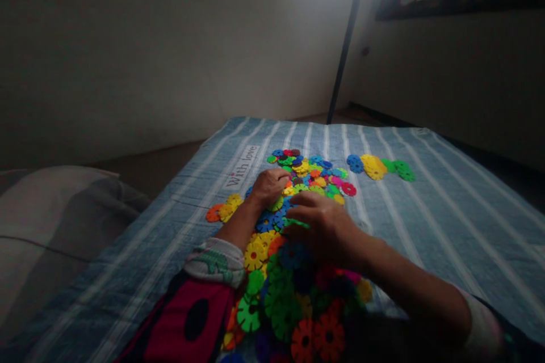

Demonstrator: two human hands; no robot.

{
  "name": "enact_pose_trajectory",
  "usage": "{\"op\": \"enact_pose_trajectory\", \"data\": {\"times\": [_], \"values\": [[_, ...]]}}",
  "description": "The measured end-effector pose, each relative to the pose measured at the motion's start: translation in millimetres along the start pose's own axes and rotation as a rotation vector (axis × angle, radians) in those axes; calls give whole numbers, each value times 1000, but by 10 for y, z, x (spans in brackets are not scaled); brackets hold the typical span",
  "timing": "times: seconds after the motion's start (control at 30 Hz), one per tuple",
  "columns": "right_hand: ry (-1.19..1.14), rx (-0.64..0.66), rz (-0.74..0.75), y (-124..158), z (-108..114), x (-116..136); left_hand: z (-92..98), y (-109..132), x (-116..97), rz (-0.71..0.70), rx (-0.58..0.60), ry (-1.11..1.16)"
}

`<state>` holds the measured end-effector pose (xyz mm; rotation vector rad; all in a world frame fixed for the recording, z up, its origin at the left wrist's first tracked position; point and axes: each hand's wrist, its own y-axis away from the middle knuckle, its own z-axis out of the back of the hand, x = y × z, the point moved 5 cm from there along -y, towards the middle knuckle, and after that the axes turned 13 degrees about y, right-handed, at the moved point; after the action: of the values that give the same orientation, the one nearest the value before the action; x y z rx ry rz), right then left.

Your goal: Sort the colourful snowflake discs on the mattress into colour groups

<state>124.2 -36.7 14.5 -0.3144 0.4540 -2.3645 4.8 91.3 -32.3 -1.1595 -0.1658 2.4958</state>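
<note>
A long heap of colourful notched plastic discs [255, 252], flower-like with a hole in the middle, lies in front of me. At the left side of its far half is my left hand [271, 186], fingers curled in and closed among the discs; whatever they grip is hidden. Over the middle of the heap hovers or rests my right hand [326, 221], its fingers bent but apart, close to blue discs [267, 220] and green ones. I see nothing held in it. Orange discs [328, 336] and green discs [248, 313] lie nearest me.
A blue striped cloth [409, 227] covers the surface. Sorted groups sit apart: yellow discs [373, 167], blue discs [355, 163] and green discs [403, 170] at the right, yellow ones [230, 207] at the left. Behind stands a dark pole [344, 51] with a bright light.
</note>
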Motion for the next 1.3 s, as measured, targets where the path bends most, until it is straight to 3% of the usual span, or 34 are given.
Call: {"op": "enact_pose_trajectory", "data": {"times": [0.1, 0.2, 0.4, 0.57, 0.83, 0.93, 1.03, 1.17, 1.3], "values": [[56, 91, 93, -107, -95, 378, 11, -15, 23, 10, -7, 18], [137, 139, 79, -201, -231, 520, 21, -31, 38, 21, 4, 21], [177, 173, 81, -209, -443, 624, 44, -36, 25, 17, 9, 19], [182, 184, 15, -170, -440, 665, 45, -24, 5, 10, 12, 13], [69, 126, 54, -203, -475, 639, 60, -26, -7, 1, -3, 34], [-94, 126, 23, -202, -429, 557, 61, -34, 6, 3, -6, 31], [-400, 38, -74, -176, -234, 353, 51, -41, 23, 9, 0, 28], [-728, -105, -329, -19, 6, -155, 38, -41, 25, 1, 14, 34], [-920, -112, -580, 268, 52, -673, 49, -37, 3, -23, 6, 29]]}}
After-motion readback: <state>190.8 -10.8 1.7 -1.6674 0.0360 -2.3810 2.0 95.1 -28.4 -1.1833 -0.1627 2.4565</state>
